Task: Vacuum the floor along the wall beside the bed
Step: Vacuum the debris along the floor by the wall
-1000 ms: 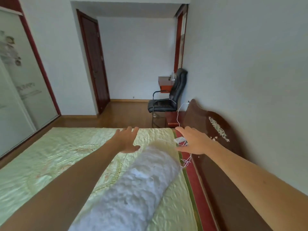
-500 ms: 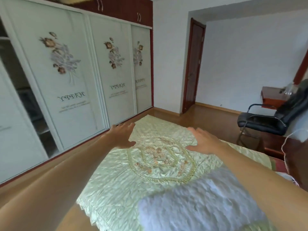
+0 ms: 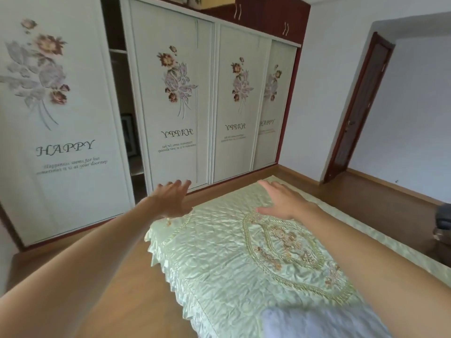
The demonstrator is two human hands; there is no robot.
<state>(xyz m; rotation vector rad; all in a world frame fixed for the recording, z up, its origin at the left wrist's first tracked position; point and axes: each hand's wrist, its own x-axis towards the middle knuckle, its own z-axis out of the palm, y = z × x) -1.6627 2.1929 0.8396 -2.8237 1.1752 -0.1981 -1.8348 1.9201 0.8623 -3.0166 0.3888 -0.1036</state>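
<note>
Head view, bedroom. Both arms reach forward with every finger straight and spread, holding nothing. The left hand hangs over the bed's left corner and the right hand over the quilted cover.

No vacuum is in view, so where it stands cannot be told. The task's floor shows as a bare wooden strip between the bed and the wardrobe. Its long axis runs from 8 o'clock to 2 o'clock, toward the door.

From the left fingers the strip lies at 7 o'clock and directly below. From the right hand it lies at 9 o'clock, beyond the bed's edge. The left hand is therefore the nearer. The coming move probably calls for fetching the vacuum before either hand can work this strip.

Change: half a second earlier the view faced more toward the door, with the chair fully shown. The view has since swung toward 9 o'clock, so the wardrobe fills the frame and the chair sits at the right margin. The hands keep their open pose.
</note>
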